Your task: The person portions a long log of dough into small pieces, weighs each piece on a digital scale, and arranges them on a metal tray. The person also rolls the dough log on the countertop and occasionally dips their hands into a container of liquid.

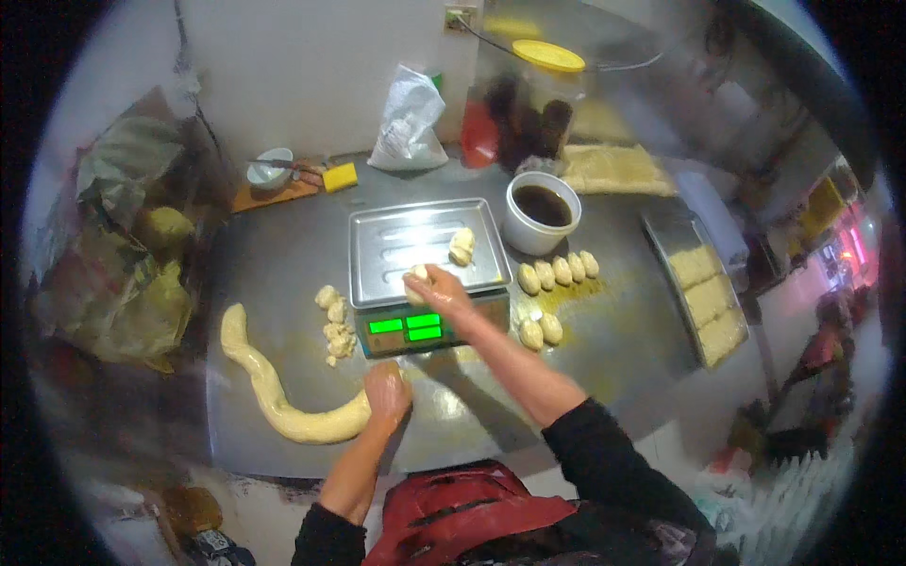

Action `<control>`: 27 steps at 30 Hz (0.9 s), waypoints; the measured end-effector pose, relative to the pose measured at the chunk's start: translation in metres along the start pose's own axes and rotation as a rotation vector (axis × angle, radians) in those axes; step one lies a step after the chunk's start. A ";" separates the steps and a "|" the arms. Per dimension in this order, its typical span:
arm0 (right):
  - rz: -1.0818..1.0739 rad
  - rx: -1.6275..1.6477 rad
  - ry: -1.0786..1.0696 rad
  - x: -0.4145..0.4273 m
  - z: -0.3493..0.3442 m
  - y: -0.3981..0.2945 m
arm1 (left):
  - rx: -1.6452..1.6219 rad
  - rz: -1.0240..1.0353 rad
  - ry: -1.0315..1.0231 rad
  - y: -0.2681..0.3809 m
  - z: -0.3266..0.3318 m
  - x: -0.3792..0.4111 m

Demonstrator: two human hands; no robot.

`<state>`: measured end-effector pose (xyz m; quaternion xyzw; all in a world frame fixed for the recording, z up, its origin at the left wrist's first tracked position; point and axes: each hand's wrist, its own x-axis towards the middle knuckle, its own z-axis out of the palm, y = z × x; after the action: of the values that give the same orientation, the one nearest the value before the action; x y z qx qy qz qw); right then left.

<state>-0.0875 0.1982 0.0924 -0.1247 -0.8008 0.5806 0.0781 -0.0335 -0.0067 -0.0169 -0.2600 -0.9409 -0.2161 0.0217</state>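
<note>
My left hand is closed around the near end of a long dough rope, which curves away to the left across the metal table. Over the front edge of the scale's steel pan, my right hand grips a dough piece. Another dough lump rests on the pan's right side. The digital scale has lit green displays. Left of it lie several small dough scraps. To its right, several shaped dough pieces stand in a row, with more dough pieces nearer me.
A white tub of dark liquid stands behind the dough row. Farther right is a tray holding flat slabs. At the back are a white bag, a bowl, a yellow block and a yellow-lidded jar.
</note>
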 end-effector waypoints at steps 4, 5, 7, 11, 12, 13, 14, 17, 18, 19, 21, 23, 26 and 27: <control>-0.564 -0.574 0.102 0.063 -0.065 0.043 | -0.168 0.085 0.036 0.015 -0.011 -0.009; -0.718 -0.791 0.010 0.074 -0.079 0.033 | -0.110 0.058 -0.004 0.011 -0.015 -0.018; -0.690 -1.006 -0.319 0.084 -0.112 0.043 | -0.031 0.064 -0.051 0.011 -0.017 -0.026; -0.520 -0.753 -0.307 0.055 -0.144 0.082 | 0.060 0.094 -0.137 0.016 -0.026 -0.032; -0.368 -0.474 -0.220 0.037 -0.152 0.088 | 0.075 0.082 -0.171 0.012 -0.029 -0.036; -0.230 -0.194 -0.137 0.021 -0.157 0.086 | 0.103 0.034 -0.201 0.004 -0.028 -0.040; -0.024 0.158 -0.216 -0.002 -0.178 0.085 | 0.134 -0.014 -0.232 -0.005 -0.028 -0.046; 0.227 0.405 0.199 -0.049 -0.232 0.158 | 0.146 -0.085 -0.316 -0.009 -0.020 -0.036; 0.261 0.319 0.389 -0.062 -0.262 0.215 | 0.130 -0.071 -0.345 0.000 -0.014 -0.025; 0.307 0.101 0.391 -0.071 -0.256 0.209 | 0.145 -0.079 -0.366 -0.001 -0.016 -0.025; 0.385 -0.339 0.380 -0.091 -0.242 0.194 | 0.174 -0.097 -0.405 -0.003 -0.022 -0.026; 0.201 -0.469 0.417 -0.104 -0.228 0.219 | 0.154 0.093 -0.274 -0.002 -0.028 -0.026; 0.114 -0.612 0.525 -0.103 -0.213 0.244 | 0.137 0.115 -0.371 -0.006 -0.029 -0.019; 0.118 -0.646 0.563 -0.103 -0.204 0.248 | 0.138 0.070 -0.455 -0.010 -0.028 -0.018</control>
<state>0.0932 0.4273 -0.0770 -0.3418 -0.8803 0.2470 0.2175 -0.0248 -0.0349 0.0019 -0.3325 -0.9244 -0.0860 -0.1656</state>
